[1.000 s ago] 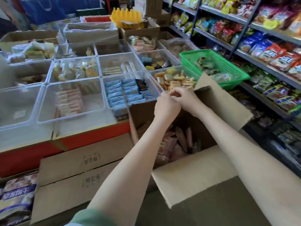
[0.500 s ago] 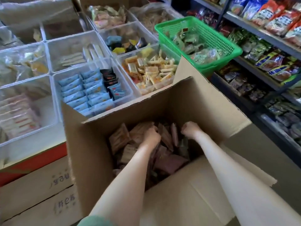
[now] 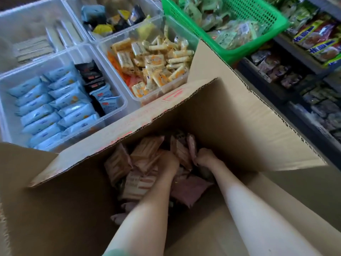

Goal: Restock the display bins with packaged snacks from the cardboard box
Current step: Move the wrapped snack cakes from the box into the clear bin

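An open cardboard box [image 3: 230, 130] fills the lower frame, with several pinkish-brown snack packets [image 3: 145, 154] piled at its bottom. Both my hands are deep inside it. My left hand [image 3: 168, 163] presses down among the packets, fingers curled into the pile. My right hand [image 3: 203, 157] is closed around upright packets [image 3: 181, 151] at the back of the pile. Beyond the box stand clear display bins: one with light-blue packets [image 3: 55, 104], one with yellow-orange packets [image 3: 153, 60].
A green mesh basket [image 3: 258, 21] of green-wrapped snacks sits at the upper right. Shop shelves [image 3: 304, 58] with bagged goods run down the right side. More clear bins [image 3: 36, 32] lie behind. The box's flaps stick out left and right.
Both hands went from the box's far rim down into the box. My view has tilted down and closer. The hands have closed in on the packets.
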Demonstrator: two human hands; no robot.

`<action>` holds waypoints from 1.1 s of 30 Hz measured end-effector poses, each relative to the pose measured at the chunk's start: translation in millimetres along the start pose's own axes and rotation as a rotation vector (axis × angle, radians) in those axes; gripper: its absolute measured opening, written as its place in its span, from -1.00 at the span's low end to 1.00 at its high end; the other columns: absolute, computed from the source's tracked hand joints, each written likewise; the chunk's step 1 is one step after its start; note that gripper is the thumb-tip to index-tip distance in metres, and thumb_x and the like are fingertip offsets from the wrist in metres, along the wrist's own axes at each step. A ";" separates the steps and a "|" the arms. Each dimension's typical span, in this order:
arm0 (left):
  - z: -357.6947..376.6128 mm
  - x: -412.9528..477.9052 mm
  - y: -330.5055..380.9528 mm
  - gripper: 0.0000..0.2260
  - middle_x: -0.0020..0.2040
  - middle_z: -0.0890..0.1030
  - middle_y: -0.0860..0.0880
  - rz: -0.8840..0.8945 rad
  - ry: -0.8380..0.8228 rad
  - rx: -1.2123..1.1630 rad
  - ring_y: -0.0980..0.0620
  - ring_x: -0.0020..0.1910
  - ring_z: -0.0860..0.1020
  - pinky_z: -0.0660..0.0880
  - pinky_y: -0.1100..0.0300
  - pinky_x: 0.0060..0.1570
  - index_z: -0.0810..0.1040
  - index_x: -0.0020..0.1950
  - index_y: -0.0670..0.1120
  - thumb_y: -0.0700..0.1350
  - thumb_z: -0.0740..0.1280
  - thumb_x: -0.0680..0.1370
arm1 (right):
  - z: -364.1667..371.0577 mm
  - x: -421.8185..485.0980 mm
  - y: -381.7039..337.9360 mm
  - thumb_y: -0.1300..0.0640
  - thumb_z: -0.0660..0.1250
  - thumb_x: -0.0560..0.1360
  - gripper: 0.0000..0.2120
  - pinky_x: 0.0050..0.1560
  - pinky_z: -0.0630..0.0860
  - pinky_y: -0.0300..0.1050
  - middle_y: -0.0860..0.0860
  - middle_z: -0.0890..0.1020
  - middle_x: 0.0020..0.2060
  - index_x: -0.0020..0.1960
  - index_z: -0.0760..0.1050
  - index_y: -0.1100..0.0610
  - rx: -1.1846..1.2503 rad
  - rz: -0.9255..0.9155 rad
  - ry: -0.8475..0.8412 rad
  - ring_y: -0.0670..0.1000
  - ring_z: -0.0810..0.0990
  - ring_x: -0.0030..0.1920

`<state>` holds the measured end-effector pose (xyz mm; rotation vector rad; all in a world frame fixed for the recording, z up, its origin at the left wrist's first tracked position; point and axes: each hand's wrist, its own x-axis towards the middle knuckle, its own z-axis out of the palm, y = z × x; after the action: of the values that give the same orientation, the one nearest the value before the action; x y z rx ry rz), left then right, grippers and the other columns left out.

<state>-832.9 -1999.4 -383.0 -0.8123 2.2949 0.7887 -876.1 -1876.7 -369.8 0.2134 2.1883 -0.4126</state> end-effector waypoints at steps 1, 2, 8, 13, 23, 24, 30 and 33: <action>-0.4 -2.5 2.3 -0.64 0.22 0.54 -0.26 -0.012 0.000 -0.024 -0.19 0.21 0.52 0.43 0.09 0.16 0.49 0.27 -0.27 -0.09 0.07 0.65 | -1.6 -0.8 -0.6 0.21 0.17 0.55 -0.67 0.08 0.45 -0.12 0.24 0.52 0.23 0.26 0.43 0.33 0.007 0.003 0.001 0.18 0.51 0.23; -0.7 -4.9 4.2 -0.66 0.22 0.55 -0.24 -0.021 0.010 -0.051 -0.18 0.20 0.52 0.44 0.09 0.15 0.49 0.25 -0.25 -0.11 0.07 0.64 | -3.4 -2.3 -1.2 0.23 0.18 0.54 -0.68 0.05 0.46 -0.13 0.24 0.53 0.21 0.24 0.45 0.34 0.018 0.004 0.002 0.18 0.52 0.21; -18.7 -34.9 21.3 -0.51 0.28 0.50 -0.26 0.008 0.111 -0.219 -0.23 0.27 0.46 0.36 0.03 0.26 0.26 0.48 -0.09 0.11 -0.10 0.65 | -15.9 -25.2 -3.0 0.23 0.23 0.49 -0.83 -0.33 0.38 -0.19 0.14 0.54 -0.19 0.01 0.54 0.27 0.252 -0.080 -0.009 0.06 0.52 -0.14; -42.4 -86.2 33.2 -0.55 0.30 0.47 -0.28 0.116 0.172 -0.338 -0.24 0.29 0.44 0.35 0.08 0.22 0.28 0.47 -0.16 0.03 -0.06 0.67 | -25.5 -72.3 6.4 0.10 0.20 0.56 -0.74 -0.24 0.39 -0.13 0.16 0.56 -0.25 -0.20 0.53 0.22 0.520 -0.123 0.069 0.08 0.53 -0.23; -72.4 -207.1 -5.2 -0.60 0.11 0.53 -0.23 0.194 0.189 -0.887 -0.20 0.12 0.55 0.50 -0.06 0.16 0.45 -0.01 -0.22 0.10 0.10 0.44 | -6.5 -172.8 30.3 0.01 0.09 0.63 -0.67 -0.13 0.54 0.01 0.20 0.58 -0.19 0.03 0.48 0.24 1.083 -0.202 -0.019 0.14 0.56 -0.24; -81.2 -222.1 -13.0 -0.66 0.07 0.54 -0.20 0.210 0.181 -0.867 -0.17 0.09 0.56 0.52 -0.03 0.14 0.43 -0.09 -0.18 0.09 0.11 0.45 | -4.7 -179.7 32.8 0.01 0.09 0.63 -0.67 -0.04 0.53 0.06 0.21 0.58 -0.15 0.03 0.48 0.25 1.146 -0.229 -0.061 0.15 0.57 -0.19; -138.7 -292.8 -65.8 -0.81 -0.27 0.45 0.01 0.376 0.209 -0.564 0.15 -0.38 0.43 0.38 0.40 -0.51 0.37 -0.23 -0.10 -0.14 0.15 0.58 | 2.1 -230.8 13.0 0.12 0.11 0.63 -0.76 -0.29 0.52 -0.13 0.14 0.61 -0.18 0.11 0.48 0.23 1.173 -0.473 -0.089 0.05 0.59 -0.24; -160.4 -296.5 -87.8 -0.79 0.02 0.57 -0.08 0.416 0.278 -0.599 0.00 -0.06 0.59 0.59 0.07 -0.03 0.46 0.12 -0.12 -0.04 0.21 0.56 | 5.7 -247.9 -8.3 0.12 0.10 0.63 -0.71 -0.23 0.57 -0.10 0.16 0.61 -0.09 0.21 0.43 0.29 1.179 -0.602 -0.016 0.07 0.62 -0.16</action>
<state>-629.8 -2060.5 -106.7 -0.7250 2.5398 1.6983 -724.8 -1888.0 -173.5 0.1626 1.6921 -1.9938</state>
